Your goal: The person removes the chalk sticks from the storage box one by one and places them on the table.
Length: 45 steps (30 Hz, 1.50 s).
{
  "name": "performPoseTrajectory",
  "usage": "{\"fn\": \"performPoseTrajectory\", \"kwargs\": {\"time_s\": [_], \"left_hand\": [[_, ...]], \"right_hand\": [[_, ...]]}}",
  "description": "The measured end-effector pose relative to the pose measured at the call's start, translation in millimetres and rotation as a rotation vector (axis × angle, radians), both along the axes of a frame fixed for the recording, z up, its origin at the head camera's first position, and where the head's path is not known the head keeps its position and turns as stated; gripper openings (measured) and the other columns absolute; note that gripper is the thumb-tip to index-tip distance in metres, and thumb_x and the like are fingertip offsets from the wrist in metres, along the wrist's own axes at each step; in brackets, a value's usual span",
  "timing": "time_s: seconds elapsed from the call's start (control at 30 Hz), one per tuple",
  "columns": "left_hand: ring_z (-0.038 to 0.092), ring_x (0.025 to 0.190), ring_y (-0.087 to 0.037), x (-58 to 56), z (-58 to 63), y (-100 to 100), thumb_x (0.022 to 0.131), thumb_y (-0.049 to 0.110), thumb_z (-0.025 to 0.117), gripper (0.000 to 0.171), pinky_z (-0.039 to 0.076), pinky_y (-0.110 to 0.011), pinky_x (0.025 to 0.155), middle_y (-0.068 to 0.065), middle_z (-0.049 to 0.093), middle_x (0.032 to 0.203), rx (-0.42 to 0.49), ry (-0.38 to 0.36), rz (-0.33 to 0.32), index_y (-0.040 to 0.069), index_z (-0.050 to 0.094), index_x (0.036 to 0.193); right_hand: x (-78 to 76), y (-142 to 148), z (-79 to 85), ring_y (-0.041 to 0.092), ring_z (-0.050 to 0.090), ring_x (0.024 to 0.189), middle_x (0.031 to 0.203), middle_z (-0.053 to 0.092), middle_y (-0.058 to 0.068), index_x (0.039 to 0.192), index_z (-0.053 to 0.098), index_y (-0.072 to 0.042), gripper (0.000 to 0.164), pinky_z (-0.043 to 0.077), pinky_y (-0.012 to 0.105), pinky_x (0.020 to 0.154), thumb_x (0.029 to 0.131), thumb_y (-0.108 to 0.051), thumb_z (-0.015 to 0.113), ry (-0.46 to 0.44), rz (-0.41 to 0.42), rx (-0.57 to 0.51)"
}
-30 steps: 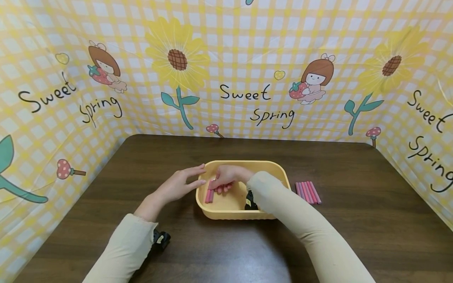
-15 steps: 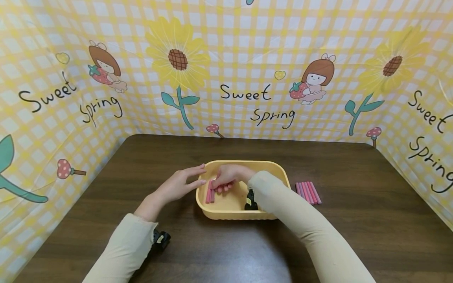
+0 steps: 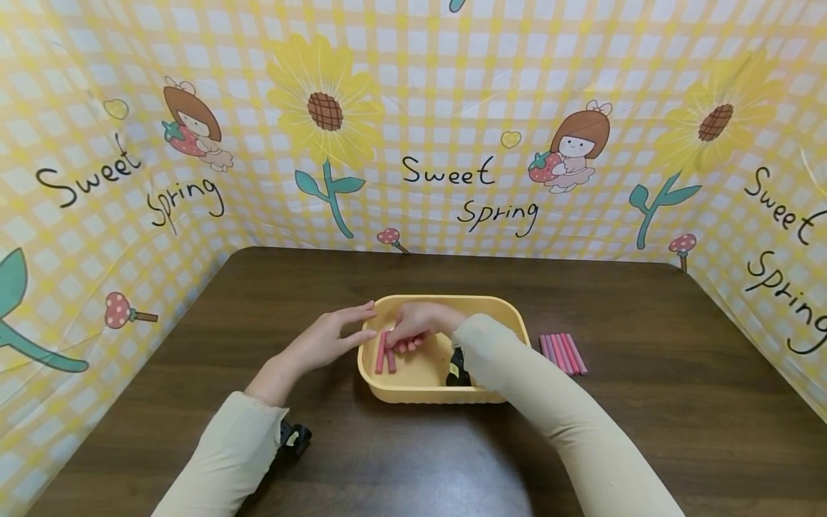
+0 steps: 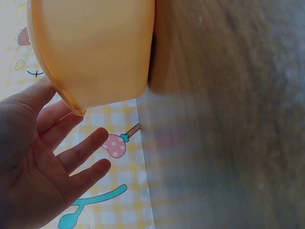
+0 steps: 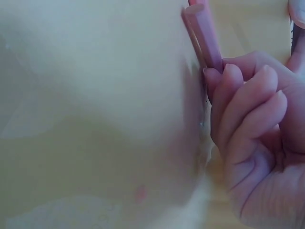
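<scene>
A yellow plastic basin (image 3: 439, 393) stands on the table, with two pink sticks inside at its left end. My right hand (image 3: 416, 323) reaches into it, thumb and forefinger pinching the upper end of a mauve-pink stick (image 3: 391, 362). In the right wrist view that stick (image 5: 205, 33) looks faceted, and the other fingers are curled. Just left of it lies a brighter pink stick (image 3: 380, 353), nearly parallel. My left hand (image 3: 323, 334) is at the basin's left rim, fingers extended. In the left wrist view the hand (image 4: 47, 148) has some fingertips partly hidden behind the rim.
Several pink and mauve sticks (image 3: 563, 354) lie side by side on the dark wooden table (image 3: 646, 402), right of the basin. A patterned yellow-checked cloth (image 3: 439, 129) hangs around the back and sides. Each wrist wears a black device (image 3: 295, 438).
The lower end of the pinched stick has shifted slightly right, opening a gap from the brighter stick beside it. My left hand and the basin keep their places.
</scene>
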State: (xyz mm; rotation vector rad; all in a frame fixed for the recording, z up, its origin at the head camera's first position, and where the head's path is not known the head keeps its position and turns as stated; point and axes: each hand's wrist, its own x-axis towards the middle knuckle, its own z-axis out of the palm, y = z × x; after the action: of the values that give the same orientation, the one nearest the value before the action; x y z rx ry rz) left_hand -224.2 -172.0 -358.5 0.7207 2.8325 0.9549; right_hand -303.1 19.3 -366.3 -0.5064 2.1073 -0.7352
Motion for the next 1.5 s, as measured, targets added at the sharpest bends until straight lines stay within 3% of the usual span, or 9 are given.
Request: {"fn": "performPoseTrajectory", "kwargs": {"time_s": [0.33, 0.53, 0.87, 1.5], "left_hand": [[0.036, 0.137, -0.032, 0.0, -0.8, 0.0, 0.093, 0.033, 0.056, 0.052, 0.031, -0.051, 0.112, -0.011, 0.039, 0.148, -0.007, -0.006, 0.002, 0.006, 0.047, 0.137], [0.036, 0.137, -0.032, -0.2, -2.0, -0.6, 0.093, 0.033, 0.056, 0.053, 0.031, -0.051, 0.111, -0.01, 0.039, 0.148, -0.002, -0.006, -0.002, 0.006, 0.047, 0.137], [0.035, 0.137, -0.032, -0.5, -1.2, -0.3, 0.093, 0.035, 0.056, 0.054, 0.03, -0.052, 0.112, -0.01, 0.038, 0.148, -0.002, -0.009, 0.001, 0.006, 0.046, 0.138], [0.034, 0.138, -0.033, -1.4, -2.5, 0.2, 0.094, 0.032, 0.055, 0.051, 0.03, -0.053, 0.111, -0.011, 0.036, 0.15, -0.004, -0.033, 0.013, 0.008, 0.046, 0.138]], "right_hand": [[0.5, 6.7, 5.2, 0.001, 0.039, 0.04, 0.05, 0.051, -0.005, 0.071, 0.068, -0.006, 0.028, 0.03, 0.011, 0.041, 0.093, -0.018, 0.054, -0.073, 0.02, -0.093], [0.4, 11.9, 7.2, 0.0, 0.043, 0.042, 0.052, 0.054, -0.007, 0.066, 0.061, -0.01, 0.025, 0.034, 0.01, 0.042, 0.09, -0.017, 0.058, -0.051, -0.016, -0.101], [-2.0, 23.7, 16.3, 0.002, 0.046, 0.045, 0.058, 0.057, -0.004, 0.081, 0.066, -0.007, 0.013, 0.035, 0.011, 0.044, 0.09, -0.013, 0.058, -0.053, -0.037, -0.135], [-2.6, 51.1, 31.4, 0.003, 0.044, 0.046, 0.059, 0.053, -0.004, 0.086, 0.066, -0.004, 0.012, 0.035, 0.013, 0.043, 0.09, -0.014, 0.059, -0.036, -0.06, -0.204]]}}
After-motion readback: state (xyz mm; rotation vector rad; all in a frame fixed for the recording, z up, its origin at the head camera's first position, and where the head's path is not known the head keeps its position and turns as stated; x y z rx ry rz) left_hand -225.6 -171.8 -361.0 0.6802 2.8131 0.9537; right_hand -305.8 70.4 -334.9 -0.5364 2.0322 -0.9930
